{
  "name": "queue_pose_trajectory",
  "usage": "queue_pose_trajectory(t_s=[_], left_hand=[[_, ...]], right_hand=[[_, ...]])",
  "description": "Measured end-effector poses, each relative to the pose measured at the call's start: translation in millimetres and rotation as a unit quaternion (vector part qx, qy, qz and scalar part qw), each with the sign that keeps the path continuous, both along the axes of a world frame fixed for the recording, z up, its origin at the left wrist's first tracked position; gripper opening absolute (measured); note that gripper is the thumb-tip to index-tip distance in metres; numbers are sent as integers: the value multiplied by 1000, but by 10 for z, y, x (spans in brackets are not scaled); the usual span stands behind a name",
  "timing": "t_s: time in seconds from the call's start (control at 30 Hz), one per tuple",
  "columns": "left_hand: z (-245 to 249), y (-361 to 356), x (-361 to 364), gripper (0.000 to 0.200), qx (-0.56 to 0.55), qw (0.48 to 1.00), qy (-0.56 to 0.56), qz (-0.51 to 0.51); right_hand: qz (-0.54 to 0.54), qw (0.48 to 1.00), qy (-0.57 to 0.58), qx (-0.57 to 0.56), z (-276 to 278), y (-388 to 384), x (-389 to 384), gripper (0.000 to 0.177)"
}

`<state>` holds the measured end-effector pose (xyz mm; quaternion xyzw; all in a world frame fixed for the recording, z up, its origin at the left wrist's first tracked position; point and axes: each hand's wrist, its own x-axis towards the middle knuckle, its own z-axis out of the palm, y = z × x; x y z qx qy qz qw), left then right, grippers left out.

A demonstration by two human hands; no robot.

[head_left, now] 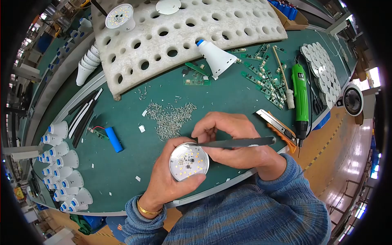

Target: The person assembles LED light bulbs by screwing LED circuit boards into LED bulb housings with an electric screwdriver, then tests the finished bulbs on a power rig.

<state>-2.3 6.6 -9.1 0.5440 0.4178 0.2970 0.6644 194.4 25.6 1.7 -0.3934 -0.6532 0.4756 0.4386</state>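
Observation:
My left hand [169,173] is wrapped around an LED bulb [189,162], whose round white board with yellow LEDs and dark chips faces up. In my right hand [232,136] is a pair of dark tweezers [241,142], lying nearly level across the fingers. The tweezers' tip meets the upper edge of the board; whether it pinches anything there is too small to tell. Just beyond the bulb lies a loose heap of small metal screws [171,120]. A blue cylindrical battery [114,139] with a wired green board is left of my left hand.
A white foam block with holes [130,59] spans the back, near a white bulb housing [217,59] and green circuit boards [265,77]. Rightward are a green electric screwdriver [300,94], a utility knife [277,126] and round boards [322,73]. Bulb housings [73,179] line the left edge.

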Motion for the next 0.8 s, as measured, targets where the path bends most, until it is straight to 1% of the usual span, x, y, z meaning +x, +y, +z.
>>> queue_pose_trajectory(t_s=[0.07,0.13,0.23,0.33,0.43,0.53,0.63,0.67,0.73,0.8], left_hand=[[6,3,-6,64,17,1000,14,-4],[10,6,-16,64,6,1000,-1,-9],[17,2,-19,65,-9,1000,-18,-5],[5,-16,-18,66,-15,1000,-25,-6],[17,-26,-14,67,-22,999,-24,-11],[27,-21,-13,68,-45,998,-48,-13],[32,-26,-7,69,-72,995,-72,-20],[33,-29,-5,69,-81,993,-78,-23],[33,-39,17,68,-72,994,-80,-13],[29,-46,22,68,-63,995,-75,-11]], right_hand=[[14,1000,13,-22,-6,2,13,29],[32,999,26,-32,-35,26,55,36],[50,995,55,-66,-48,21,43,42],[46,993,90,-52,-102,18,4,47],[35,994,82,-66,-71,12,-15,53],[6,982,152,-113,-79,-23,-66,51],[-5,987,152,-41,-157,-68,-120,41],[-15,988,150,-32,-173,-79,-135,37],[-36,989,146,-16,-194,-96,-161,28],[-34,988,154,10,-196,-97,-176,23]])
